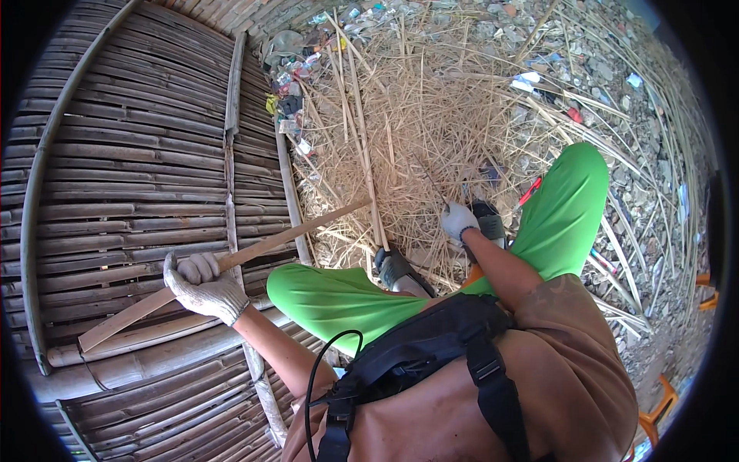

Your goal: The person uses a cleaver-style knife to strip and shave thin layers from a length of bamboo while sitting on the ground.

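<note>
My left hand [204, 286], in a white knit glove, is closed around a flat bamboo strip [296, 231]. The strip slants from the lower left, above the bamboo slats, to a far end over the straw-like shavings. Between my knees, my right hand [459, 221], also gloved, is closed on a thin, dark, blade-like tool [433, 179] pointing up and left. Its handle is hidden in the glove, so I cannot tell its exact kind. The tool and the strip are apart.
Bamboo shavings [431, 115] cover the ground ahead. A slatted bamboo panel [154, 185] stands at left. Long bamboo strips [616, 246] lie at right among rubble and litter. A red-handled object [530, 191] is beside my right knee. Orange plastic furniture [658, 408] shows at lower right.
</note>
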The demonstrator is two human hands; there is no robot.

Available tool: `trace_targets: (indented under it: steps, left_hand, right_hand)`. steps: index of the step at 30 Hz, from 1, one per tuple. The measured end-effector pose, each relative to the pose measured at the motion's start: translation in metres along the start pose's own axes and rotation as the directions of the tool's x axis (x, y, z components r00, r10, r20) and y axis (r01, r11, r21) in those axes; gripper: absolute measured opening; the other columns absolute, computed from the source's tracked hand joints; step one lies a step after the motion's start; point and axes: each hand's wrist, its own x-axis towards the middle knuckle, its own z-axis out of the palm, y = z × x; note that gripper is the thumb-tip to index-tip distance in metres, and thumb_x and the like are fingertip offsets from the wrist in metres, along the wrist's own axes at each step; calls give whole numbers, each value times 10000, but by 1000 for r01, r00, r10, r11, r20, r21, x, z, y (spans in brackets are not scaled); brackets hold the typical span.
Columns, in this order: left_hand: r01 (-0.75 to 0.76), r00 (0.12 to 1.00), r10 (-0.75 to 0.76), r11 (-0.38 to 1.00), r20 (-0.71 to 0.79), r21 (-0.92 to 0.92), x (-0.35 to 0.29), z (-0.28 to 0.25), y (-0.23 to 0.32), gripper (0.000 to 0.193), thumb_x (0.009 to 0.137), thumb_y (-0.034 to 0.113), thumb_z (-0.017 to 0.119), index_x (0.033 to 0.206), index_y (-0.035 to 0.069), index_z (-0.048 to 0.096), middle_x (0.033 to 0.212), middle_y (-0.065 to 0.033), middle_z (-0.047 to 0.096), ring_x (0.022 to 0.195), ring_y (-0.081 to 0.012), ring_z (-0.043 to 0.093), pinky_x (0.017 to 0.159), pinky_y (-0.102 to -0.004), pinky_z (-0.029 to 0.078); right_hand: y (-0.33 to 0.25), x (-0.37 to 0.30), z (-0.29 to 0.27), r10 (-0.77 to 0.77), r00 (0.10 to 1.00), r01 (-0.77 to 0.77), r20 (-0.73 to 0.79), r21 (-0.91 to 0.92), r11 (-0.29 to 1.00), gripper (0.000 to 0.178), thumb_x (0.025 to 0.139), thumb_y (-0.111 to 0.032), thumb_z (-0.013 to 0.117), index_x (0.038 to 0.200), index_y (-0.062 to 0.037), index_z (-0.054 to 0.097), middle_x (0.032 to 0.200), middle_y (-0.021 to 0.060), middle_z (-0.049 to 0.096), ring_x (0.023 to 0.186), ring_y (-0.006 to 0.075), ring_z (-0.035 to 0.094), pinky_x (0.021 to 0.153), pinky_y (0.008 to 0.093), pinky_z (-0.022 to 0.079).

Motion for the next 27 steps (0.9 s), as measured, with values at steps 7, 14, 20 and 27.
trace_targets:
  steps: [7,14,20,27]
  left_hand:
    - [49,993,-48,999,104,-8,8,-12,-12,221,1060,223,595,1117,28,684,614,65,223,497,-72,208,459,-273,206]
    - [-20,983,16,1000,181,21,7,13,-30,196,1047,198,592,1081,33,692,586,71,250,452,-66,202,420,-287,177]
    - [-44,989,38,998,144,42,2,26,-36,174,1020,167,609,1053,11,681,591,68,263,468,-62,233,421,-274,209]
    - [-21,993,15,998,116,57,13,24,-46,183,1014,169,608,996,-4,663,600,65,266,462,-69,230,418,-279,207]
  right_hand:
    - [4,4,2,21,999,-20,31,-49,999,399,979,-340,548,1179,-29,700,1122,285,738,1067,464,704,950,532,557]
    - [5,6,5,35,995,-26,96,-96,995,410,976,-321,551,1221,-29,704,1168,274,737,1101,438,710,980,505,567]
    - [-11,-7,4,-20,991,33,133,-99,994,442,969,-343,572,1257,-28,684,1178,261,743,1113,432,712,992,507,562]
    - [-19,-4,14,-26,974,58,227,-132,990,475,967,-381,589,1264,-20,678,1180,273,742,1102,438,716,983,508,565]
